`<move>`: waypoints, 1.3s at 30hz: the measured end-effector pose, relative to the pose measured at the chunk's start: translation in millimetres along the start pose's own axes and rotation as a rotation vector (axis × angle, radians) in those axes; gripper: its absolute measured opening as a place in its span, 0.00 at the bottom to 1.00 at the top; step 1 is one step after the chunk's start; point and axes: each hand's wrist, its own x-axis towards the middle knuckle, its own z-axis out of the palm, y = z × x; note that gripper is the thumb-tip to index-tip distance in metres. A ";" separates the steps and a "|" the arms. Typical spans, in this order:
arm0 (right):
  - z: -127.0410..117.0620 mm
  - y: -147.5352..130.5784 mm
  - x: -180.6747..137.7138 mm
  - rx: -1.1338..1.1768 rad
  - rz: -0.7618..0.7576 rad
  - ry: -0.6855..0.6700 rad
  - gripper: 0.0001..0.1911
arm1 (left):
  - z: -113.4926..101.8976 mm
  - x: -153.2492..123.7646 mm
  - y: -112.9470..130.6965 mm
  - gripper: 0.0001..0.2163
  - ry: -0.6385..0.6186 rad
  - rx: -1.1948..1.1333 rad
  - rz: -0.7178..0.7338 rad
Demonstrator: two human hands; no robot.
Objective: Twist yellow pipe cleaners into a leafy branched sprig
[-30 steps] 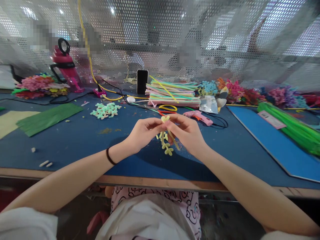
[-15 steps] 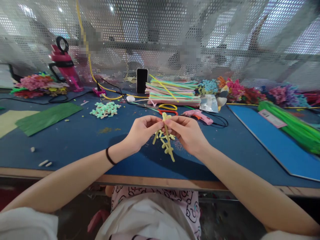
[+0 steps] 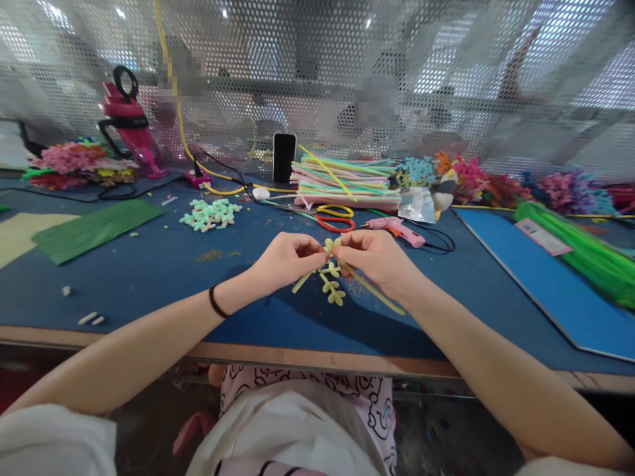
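Between my fingertips is a pale yellow pipe cleaner (image 3: 376, 293) with small loops bent at its top. My left hand (image 3: 290, 259) pinches it from the left, and a short end sticks out below those fingers. From the other side my right hand (image 3: 381, 262) pinches it close to the loops, its long tail slanting down to the right under the palm. Just below the hands are small pale yellow looped pipe cleaner pieces (image 3: 334, 291), partly covered by my fingers. Whether these join the held piece I cannot tell.
Scissors (image 3: 333, 226) and a pink glue gun (image 3: 403, 231) lie just beyond my hands. Behind them is a stack of pastel pipe cleaners (image 3: 347, 185) beside an upright phone (image 3: 284, 158). Mint snowflake shapes (image 3: 212, 215) lie left; a blue board (image 3: 540, 277) lies right.
The pipe cleaner's long tail has swung from hanging downward to slanting right beneath my right hand. The short end now points further left. My hands have drawn slightly apart.
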 end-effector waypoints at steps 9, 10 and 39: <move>-11.6 2.8 1.2 -0.238 -0.012 -0.123 0.04 | -6.4 3.7 -1.8 0.10 -0.094 0.139 -0.031; -11.7 3.6 1.6 -0.222 -0.022 -0.108 0.05 | -5.5 3.4 -1.8 0.10 -0.085 0.110 -0.040; -15.1 5.6 6.3 -0.298 -0.085 -0.094 0.17 | -6.9 2.3 -16.1 0.09 0.178 0.525 0.601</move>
